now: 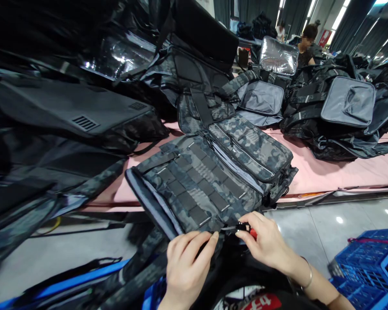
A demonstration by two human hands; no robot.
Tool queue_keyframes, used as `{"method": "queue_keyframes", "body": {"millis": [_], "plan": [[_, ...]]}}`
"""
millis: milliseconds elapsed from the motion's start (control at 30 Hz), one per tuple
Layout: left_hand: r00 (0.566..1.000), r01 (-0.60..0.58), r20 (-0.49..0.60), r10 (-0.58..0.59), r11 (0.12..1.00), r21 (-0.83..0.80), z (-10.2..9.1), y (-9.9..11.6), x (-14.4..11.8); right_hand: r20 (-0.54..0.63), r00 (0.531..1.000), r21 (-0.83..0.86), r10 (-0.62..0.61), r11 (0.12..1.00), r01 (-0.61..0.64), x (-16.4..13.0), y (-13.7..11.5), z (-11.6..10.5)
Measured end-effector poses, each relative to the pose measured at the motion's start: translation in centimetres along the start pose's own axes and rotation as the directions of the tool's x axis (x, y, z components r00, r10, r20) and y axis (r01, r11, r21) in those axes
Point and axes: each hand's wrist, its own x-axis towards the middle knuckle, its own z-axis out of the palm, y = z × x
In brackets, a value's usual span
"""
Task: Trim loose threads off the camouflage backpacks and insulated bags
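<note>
A camouflage backpack (194, 176) lies across the pink table, with its webbing-strip panel facing up and a zipped pocket (255, 146) on the far side. Along its near left side an opening shows grey lining. At the edge closest to me, my left hand (189, 262) pinches the fabric with fingertips pressed together. My right hand (267, 241) is closed around a small black-and-red tool (244, 227), whose thin metal tip points left toward my left fingers. It looks like a pair of thread snips, though my fingers cover part of it.
More dark bags (71, 116) are heaped on the left, and others (345, 103) with grey lining on the right. The pink table (330, 172) runs crosswise. Blue plastic crates (362, 254) stand on the floor at lower right. A person (306, 51) is in the background.
</note>
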Motion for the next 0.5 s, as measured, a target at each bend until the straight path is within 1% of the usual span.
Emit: {"method": "queue_keyframes", "body": {"millis": [233,367,433,500], "plan": [[1.000,-0.002,-0.019,0.002,1.000,-0.007,-0.01,-0.10,0.02,0.046,0.999,-0.066,-0.006,0.998,0.009,-0.01,0.03,-0.34],[0.999,0.006,-0.032,-0.007,1.000,-0.021,0.03,-0.06,0.25,0.054,0.999,-0.046,-0.008,0.999,0.011,-0.01,-0.18,-0.59],[0.996,0.064,-0.056,-0.068,0.996,-0.060,0.08,0.04,0.42,0.039,0.999,-0.015,-0.010,1.000,0.010,0.00,-0.22,-0.63],[0.984,0.171,-0.033,-0.177,0.975,-0.140,0.11,0.16,0.50,0.011,1.000,0.014,-0.005,1.000,0.005,0.00,-0.17,-0.56]]}}
